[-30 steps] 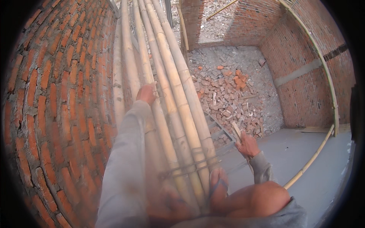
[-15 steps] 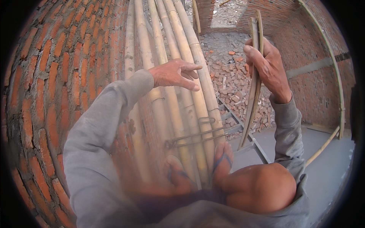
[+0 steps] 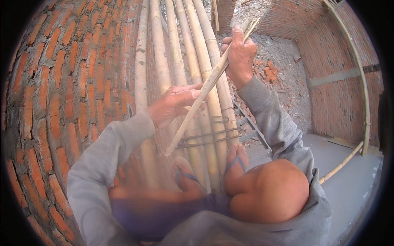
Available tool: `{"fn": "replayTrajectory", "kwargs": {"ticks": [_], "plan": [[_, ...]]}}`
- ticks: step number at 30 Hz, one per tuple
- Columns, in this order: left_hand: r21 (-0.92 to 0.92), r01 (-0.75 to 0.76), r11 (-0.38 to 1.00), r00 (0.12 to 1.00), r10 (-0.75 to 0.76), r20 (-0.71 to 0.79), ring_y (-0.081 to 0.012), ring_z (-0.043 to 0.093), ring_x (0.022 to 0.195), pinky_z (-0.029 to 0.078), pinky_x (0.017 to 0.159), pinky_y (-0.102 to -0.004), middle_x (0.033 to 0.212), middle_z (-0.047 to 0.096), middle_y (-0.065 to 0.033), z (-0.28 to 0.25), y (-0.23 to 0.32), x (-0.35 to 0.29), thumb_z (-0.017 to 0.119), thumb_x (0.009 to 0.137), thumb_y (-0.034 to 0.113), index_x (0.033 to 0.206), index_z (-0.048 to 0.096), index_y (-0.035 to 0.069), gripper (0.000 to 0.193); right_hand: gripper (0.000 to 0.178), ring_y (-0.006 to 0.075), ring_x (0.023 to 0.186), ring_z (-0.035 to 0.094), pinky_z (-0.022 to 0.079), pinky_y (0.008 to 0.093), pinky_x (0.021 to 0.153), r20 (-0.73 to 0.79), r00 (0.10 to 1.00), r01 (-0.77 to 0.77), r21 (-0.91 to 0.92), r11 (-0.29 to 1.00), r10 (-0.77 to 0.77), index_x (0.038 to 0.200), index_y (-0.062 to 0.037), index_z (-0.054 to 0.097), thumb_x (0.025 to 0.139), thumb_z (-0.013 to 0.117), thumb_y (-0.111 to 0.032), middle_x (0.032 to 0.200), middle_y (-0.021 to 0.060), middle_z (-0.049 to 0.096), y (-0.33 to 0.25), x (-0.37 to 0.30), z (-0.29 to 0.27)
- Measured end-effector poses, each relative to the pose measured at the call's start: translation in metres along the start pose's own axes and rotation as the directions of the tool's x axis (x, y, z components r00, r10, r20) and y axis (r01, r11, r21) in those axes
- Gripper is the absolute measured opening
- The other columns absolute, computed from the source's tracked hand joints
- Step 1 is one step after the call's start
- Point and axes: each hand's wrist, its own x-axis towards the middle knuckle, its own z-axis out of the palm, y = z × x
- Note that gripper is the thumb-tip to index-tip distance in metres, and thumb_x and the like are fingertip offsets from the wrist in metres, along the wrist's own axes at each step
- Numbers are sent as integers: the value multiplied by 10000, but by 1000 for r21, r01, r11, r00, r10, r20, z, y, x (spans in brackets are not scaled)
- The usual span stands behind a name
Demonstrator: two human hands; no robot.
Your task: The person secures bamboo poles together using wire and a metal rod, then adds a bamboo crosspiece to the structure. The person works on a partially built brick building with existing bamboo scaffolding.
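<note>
My right hand [image 3: 241,55] is closed around the upper end of a pale bundle of split bamboo strips [image 3: 211,80], its thumb pointing up along them. The strips slant down to the left across my front, their lower tip near my left foot. At the middle of their length is my left hand [image 3: 174,104], its thumb against the near edge and its fingers passing behind; the strips partly hide these fingertips. Beneath both hands run several long bamboo poles [image 3: 177,61], side by side. Bent metal rods [image 3: 211,137] lie across the poles close to my feet.
A brick wall [image 3: 61,82] rises close on my left. My sandalled feet [image 3: 236,162] rest on the poles. Below right are a metal ladder [image 3: 256,133], a heap of broken bricks [image 3: 271,71] and a grey floor [image 3: 340,172]. A thin pole [image 3: 357,61] stands by the far brick wall.
My right hand has brought the strips left, from upright to a slant across the poles. My left hand has come down slightly, from open in the air to the strips.
</note>
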Motion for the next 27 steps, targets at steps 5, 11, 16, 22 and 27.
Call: {"fn": "replayTrajectory", "kwargs": {"ticks": [5,11,16,22,27], "plan": [[731,-26,682,993,104,-62,-243,737,1099,579,968,-415,1180,766,-154,-9,-8,20,724,1004,243,1515,606,-34,594,488,189,742,657,540,388,707,-132,979,134,-141,981,-153,988,78,631,1095,656,-398,822,115,680,36,15,-12],[871,18,491,955,251,-161,-398,764,941,579,872,-501,1020,788,-202,-46,-6,81,698,993,141,1384,683,37,405,489,154,669,617,502,349,597,-106,918,281,-505,816,-382,1032,35,639,1163,545,-427,830,112,692,45,53,-67],[960,145,239,886,400,-234,-477,740,978,585,926,-530,1051,779,-232,-93,-27,116,691,991,128,1382,685,39,401,288,113,597,588,473,299,527,186,953,302,-594,745,-238,1120,31,685,1141,573,-234,830,77,709,30,68,-131],[979,166,118,927,320,-196,-446,630,1311,527,1078,-521,1381,656,-247,-146,-87,136,719,940,120,1527,580,58,606,219,69,590,568,457,242,495,96,987,-97,-284,954,129,1095,27,695,1117,603,-170,829,49,701,25,64,-141],[996,-2,-89,894,447,42,-440,534,1428,443,1194,-541,1524,538,-192,-138,-105,134,788,877,129,1593,524,84,765,263,73,585,559,453,238,485,137,989,61,-74,995,-50,1096,39,692,1147,586,-196,842,57,693,-12,80,-115]]}}
